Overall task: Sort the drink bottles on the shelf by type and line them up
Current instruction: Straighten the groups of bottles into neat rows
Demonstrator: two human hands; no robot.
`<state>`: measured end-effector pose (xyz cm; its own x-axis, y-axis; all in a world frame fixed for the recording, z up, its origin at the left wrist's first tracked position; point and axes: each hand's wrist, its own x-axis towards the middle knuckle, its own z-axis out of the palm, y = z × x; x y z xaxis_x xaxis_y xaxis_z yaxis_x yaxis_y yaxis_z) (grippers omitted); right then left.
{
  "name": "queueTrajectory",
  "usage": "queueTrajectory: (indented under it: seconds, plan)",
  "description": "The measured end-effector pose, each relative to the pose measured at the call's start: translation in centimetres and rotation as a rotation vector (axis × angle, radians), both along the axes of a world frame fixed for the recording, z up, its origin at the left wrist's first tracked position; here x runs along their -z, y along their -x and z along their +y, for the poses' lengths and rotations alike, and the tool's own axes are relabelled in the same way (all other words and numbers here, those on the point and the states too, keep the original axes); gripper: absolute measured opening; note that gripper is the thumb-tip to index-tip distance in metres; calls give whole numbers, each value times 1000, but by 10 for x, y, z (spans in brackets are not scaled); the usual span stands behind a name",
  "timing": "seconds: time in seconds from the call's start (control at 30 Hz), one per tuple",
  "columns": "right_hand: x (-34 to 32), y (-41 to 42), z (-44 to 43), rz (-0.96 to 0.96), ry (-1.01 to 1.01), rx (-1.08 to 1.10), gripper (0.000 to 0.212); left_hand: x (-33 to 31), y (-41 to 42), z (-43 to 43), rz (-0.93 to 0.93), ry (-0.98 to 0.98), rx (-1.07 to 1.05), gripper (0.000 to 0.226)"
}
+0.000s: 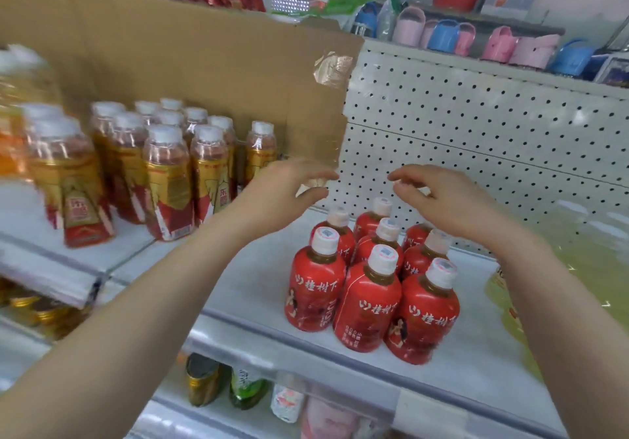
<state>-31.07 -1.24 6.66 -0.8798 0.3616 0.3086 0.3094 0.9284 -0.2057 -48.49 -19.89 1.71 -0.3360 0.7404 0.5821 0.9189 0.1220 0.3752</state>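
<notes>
Several red-wrapped bottles with white caps [372, 282] stand in a tight cluster on the white shelf [258, 275]. To the left, several gold-and-red labelled bottles [166, 179] stand in rows in front of a cardboard sheet. My left hand [282, 190] and my right hand [442, 196] hover above and behind the red cluster, fingers loosely spread, holding nothing and touching no bottle.
A cardboard sheet [204, 74] leans on the white pegboard back wall [476, 132]. Yellow-green shrink-wrapped packs [578, 268] lie at the right. Lower shelves hold cans and bottles [238, 384]. Pink and blue items [442, 33] line the top shelf.
</notes>
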Motion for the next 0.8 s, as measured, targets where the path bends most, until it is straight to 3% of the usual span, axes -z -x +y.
queueTrajectory:
  seconds: [0.23,0.43,0.6,0.8]
  plan:
    - [-23,57,-89,-56,-66,-139,33,-15,51,-112,157,-278,-302,29]
    - [3,138,-179,110,65,-195,41,-13,134,-214,222,-289,-507,40]
    - [42,218,-234,233,75,-67,58,6,178,-265,78,-144,-405,51]
    - [52,260,-254,199,24,152,68,19,195,-274,113,-75,-241,55]
